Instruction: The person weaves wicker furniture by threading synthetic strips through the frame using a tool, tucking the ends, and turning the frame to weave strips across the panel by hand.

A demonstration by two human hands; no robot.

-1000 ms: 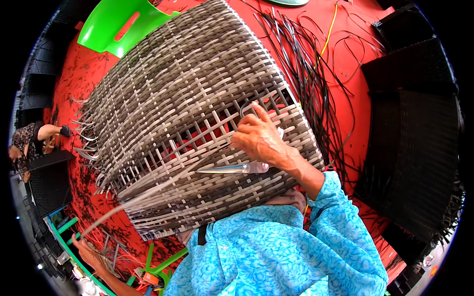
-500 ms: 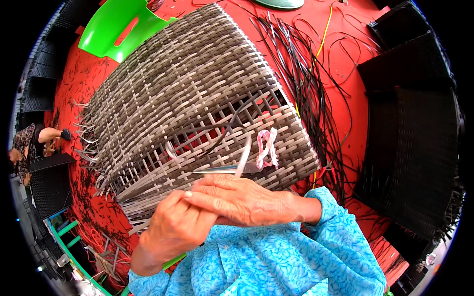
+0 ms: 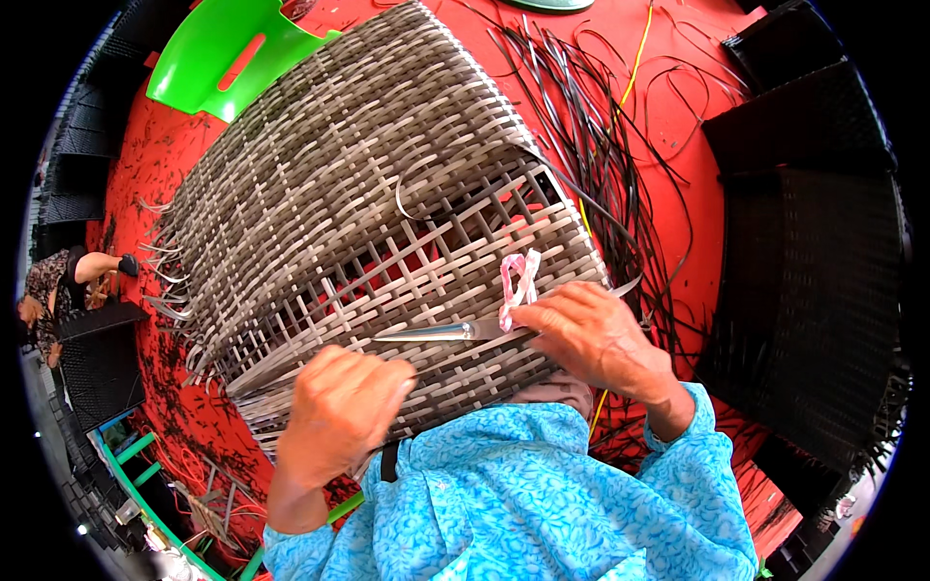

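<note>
Our right hand [image 3: 591, 334] pinches a metal awl [image 3: 436, 332] against the woven frame [image 3: 358, 213]; our left hand [image 3: 339, 412] is fisted, its contents hidden from us.

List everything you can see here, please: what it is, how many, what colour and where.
woven wicker frame: one, grey, centre, on the red floor
metal awl-like tool: one, silvery, lying on the weave by the right hand
ribbon loop: one, pink and white, at the tool's handle end
loose weaving strips: many, black, spread on the floor right of the frame
cord: one, yellow, among the strips
plastic piece: one, green, upper left
woven panels: several, black, right side
floor: red, littered with offcuts
another person: one, far left edge
left hand: closed in a fist, low on the weave
right hand: on the tool's handle end
sleeves: blue patterned, bottom
</note>
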